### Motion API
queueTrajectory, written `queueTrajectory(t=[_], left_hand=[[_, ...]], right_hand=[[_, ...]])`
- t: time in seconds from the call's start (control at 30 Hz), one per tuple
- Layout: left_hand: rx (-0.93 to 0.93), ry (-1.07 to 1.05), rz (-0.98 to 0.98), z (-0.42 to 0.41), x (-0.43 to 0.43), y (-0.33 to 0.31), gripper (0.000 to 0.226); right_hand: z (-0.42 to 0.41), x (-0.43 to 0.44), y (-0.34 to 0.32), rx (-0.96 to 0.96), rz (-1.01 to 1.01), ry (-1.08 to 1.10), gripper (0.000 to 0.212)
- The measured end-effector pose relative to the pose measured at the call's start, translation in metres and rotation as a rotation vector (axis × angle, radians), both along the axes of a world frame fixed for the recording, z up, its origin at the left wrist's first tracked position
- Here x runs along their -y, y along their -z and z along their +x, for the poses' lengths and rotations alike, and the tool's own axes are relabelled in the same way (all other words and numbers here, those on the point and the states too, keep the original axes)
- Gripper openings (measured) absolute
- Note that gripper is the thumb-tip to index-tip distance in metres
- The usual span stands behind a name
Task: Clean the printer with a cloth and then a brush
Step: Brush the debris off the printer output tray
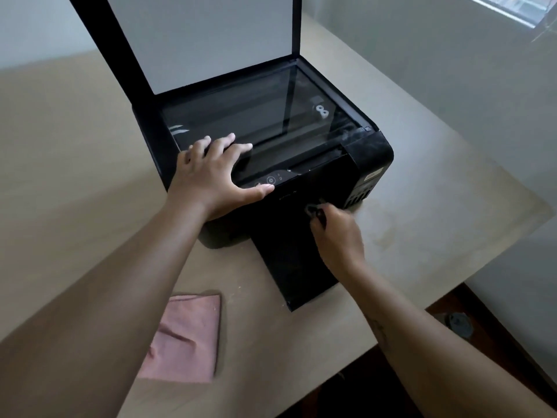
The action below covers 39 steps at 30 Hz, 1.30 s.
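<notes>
A black printer (372, 152) stands on the table with its scanner lid (199, 40) raised and the glass bed exposed. Its front tray (289, 260) is folded out toward me. My left hand (214, 176) lies flat on the printer's front left corner, fingers spread over the glass edge and thumb by the control buttons. My right hand (337, 233) is closed around a small dark brush (316, 211), whose tip touches the printer's front face above the tray. A folded pink cloth (187, 339) lies on the table near me, under my left forearm.
The beige table (437, 230) ends in an edge at the right and near right. Beyond it, the dark floor holds a small grey object (459, 322). A grey wall rises at the right.
</notes>
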<state>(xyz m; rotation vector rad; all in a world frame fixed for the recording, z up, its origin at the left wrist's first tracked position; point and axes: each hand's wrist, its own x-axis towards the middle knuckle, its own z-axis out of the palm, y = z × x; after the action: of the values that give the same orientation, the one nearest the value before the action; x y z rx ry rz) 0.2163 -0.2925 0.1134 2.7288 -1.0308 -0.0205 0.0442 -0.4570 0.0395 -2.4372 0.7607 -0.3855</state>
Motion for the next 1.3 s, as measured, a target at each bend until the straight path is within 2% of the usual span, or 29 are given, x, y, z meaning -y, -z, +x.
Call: queueTrajectory(t=[0.1,0.13,0.23,0.27,0.37,0.4,0.5,0.53,0.67,0.77,0.83,0.9,1.03,1.13,1.2,1.3], left_hand=[[-0.003,-0.007,0.008,-0.002,0.001,-0.001,0.09],[-0.002,-0.007,0.012,-0.002,0.001,-0.001,0.09],[0.005,-0.027,0.025,-0.003,0.001,-0.001,0.09],[-0.001,-0.031,0.029,-0.003,0.001,-0.001,0.09],[-0.017,-0.039,0.027,-0.004,0.002,-0.003,0.09],[-0.02,-0.039,0.026,-0.005,0.003,-0.004,0.089],[-0.049,-0.043,0.011,-0.007,0.003,-0.005,0.09],[-0.055,-0.055,-0.008,-0.009,0.003,-0.006,0.09],[0.043,-0.161,-0.141,-0.026,-0.006,-0.005,0.077],[0.236,-0.318,-0.249,-0.063,-0.043,0.01,0.056],[0.291,-0.487,-0.34,-0.099,-0.073,0.032,0.047],[0.205,-0.655,-0.304,-0.136,-0.098,0.059,0.045],[-0.025,-0.801,-0.005,-0.184,-0.12,0.108,0.052],[-0.186,-0.987,0.026,-0.196,-0.136,0.13,0.062],[-0.216,-0.956,0.047,-0.2,-0.138,0.139,0.064],[-0.173,-0.934,0.019,-0.197,-0.155,0.149,0.053]], right_hand=[[0.004,-0.018,0.003,-0.023,-0.005,-0.506,0.028],[0.003,-0.014,0.003,-0.041,-0.001,-0.49,0.029],[0.004,0.019,0.005,-0.012,-0.058,-0.124,0.03],[0.001,0.021,0.005,0.016,-0.086,-0.134,0.029],[-0.003,0.004,0.009,0.009,-0.132,-0.554,0.029],[-0.005,0.004,0.01,-0.025,-0.133,-0.599,0.029],[0.001,0.022,0.016,-0.013,-0.111,-0.347,0.029],[0.001,0.023,0.014,-0.017,-0.11,-0.336,0.028],[-0.006,0.002,0.013,0.024,-0.149,-0.755,0.025],[-0.002,-0.006,0.015,0.032,-0.062,-0.782,0.034],[0.004,-0.016,0.016,0.021,-0.024,-0.802,0.036],[0.012,-0.032,0.02,0.014,-0.01,-0.858,0.038],[0.032,-0.068,0.023,-0.067,0.002,-0.981,0.039],[0.044,-0.095,0.033,-0.073,-0.099,-0.981,0.037],[0.047,-0.102,0.038,-0.108,-0.171,-0.951,0.037],[0.056,-0.124,0.047,-0.181,-0.183,-0.965,0.04]])
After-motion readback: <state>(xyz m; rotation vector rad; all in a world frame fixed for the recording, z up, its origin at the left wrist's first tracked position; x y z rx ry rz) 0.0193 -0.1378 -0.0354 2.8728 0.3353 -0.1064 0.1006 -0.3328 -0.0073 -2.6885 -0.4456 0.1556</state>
